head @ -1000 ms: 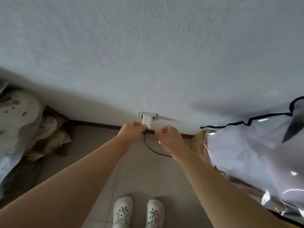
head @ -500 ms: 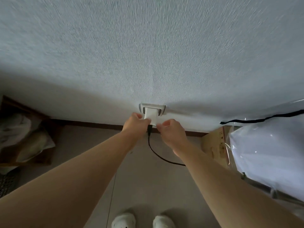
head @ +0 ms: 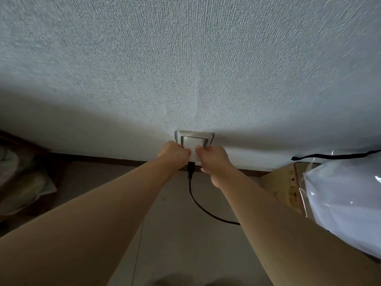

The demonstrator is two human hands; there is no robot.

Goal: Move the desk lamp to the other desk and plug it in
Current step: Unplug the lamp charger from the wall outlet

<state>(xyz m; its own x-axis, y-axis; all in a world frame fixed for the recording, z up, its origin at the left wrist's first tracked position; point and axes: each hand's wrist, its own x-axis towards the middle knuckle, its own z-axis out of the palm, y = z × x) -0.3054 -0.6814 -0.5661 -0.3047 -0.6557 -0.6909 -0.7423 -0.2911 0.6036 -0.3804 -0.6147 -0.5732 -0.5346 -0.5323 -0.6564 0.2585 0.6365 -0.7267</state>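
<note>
A white wall socket point(head: 194, 137) sits low on the textured wall, just above the dark skirting. A white plug adapter point(head: 192, 154) is pressed against the socket. My left hand point(head: 173, 154) grips its left side and my right hand point(head: 214, 159) grips its right side. A black cable point(head: 198, 205) hangs from the adapter's underside and curves right across the floor tiles, passing behind my right forearm. The desk lamp itself is out of view.
A clear plastic cover with black edging point(head: 346, 199) and a cardboard box point(head: 282, 186) stand close on the right. Bundled bags and cloth point(head: 24, 186) lie on the floor at the left. Grey floor tiles point(head: 181, 244) run below my arms.
The view has moved closer to the wall and tilted up, so my shoes dropped out of sight. Both hands have closed in on the adapter at the socket.
</note>
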